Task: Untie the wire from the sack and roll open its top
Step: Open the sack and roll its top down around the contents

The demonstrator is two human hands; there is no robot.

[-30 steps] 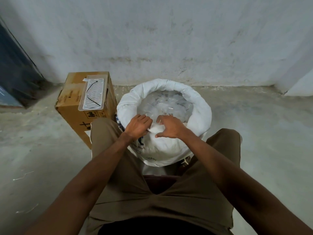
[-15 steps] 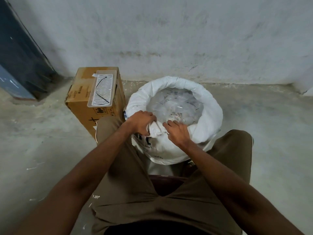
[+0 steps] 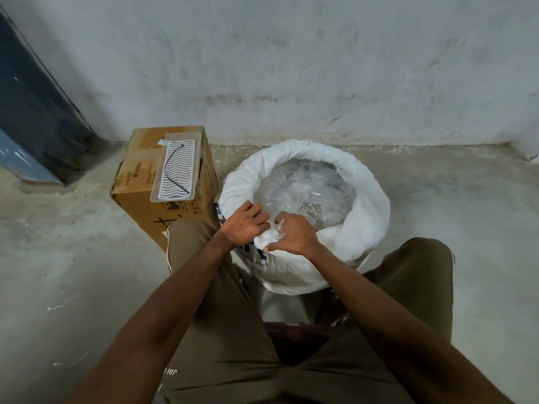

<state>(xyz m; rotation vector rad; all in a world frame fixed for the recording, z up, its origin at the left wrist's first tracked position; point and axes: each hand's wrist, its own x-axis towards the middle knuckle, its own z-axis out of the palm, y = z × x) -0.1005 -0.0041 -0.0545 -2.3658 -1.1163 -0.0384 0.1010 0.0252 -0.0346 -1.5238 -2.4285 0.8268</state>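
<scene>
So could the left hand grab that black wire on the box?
Probably yes: the black wire lies uncovered in a clear tray beside the sack, but the left hand must first release the sack's rim.

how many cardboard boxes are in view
1: the cardboard box stands on the floor left of the sack, by the person's left knee. Others may sit out of frame.

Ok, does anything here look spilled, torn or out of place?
Nothing spilled or torn. The sack has its top rolled open. Both hands bunch the near rim. The black wire lies in a clear tray atop the cardboard box.
</scene>
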